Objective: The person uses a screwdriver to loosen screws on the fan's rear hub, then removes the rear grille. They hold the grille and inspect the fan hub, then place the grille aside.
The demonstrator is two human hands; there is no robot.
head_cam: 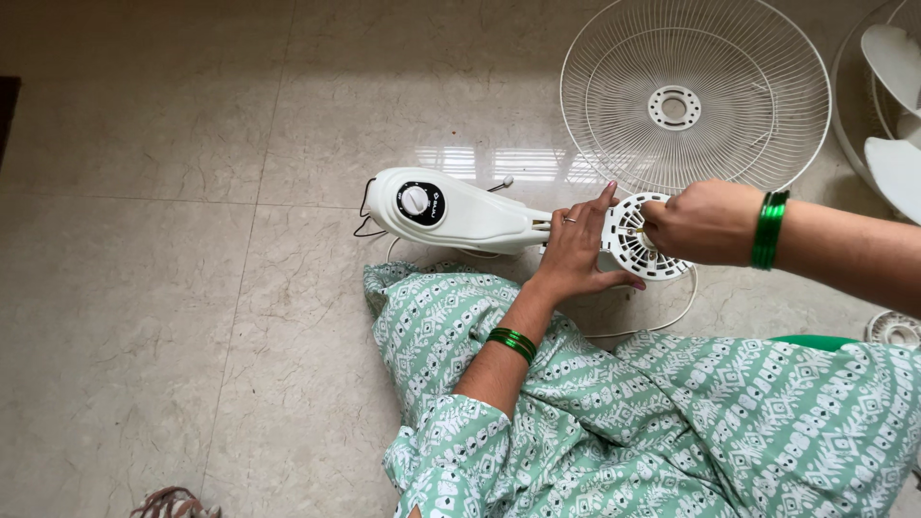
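A white fan body (451,213) with a black control dial lies on its side on the floor in front of my lap. My left hand (576,251) holds the neck of the fan just behind the round vented motor housing (628,245), fingers spread along it. My right hand (705,221) is closed at the front of the motor housing, gripping something small there that I cannot make out. Green bangles are on both wrists.
A round white wire fan guard (696,91) lies on the tiled floor behind the motor. White fan blades (897,105) sit inside another guard at the far right edge. A white cord (662,321) loops near my knee. A small round part (894,329) lies at right.
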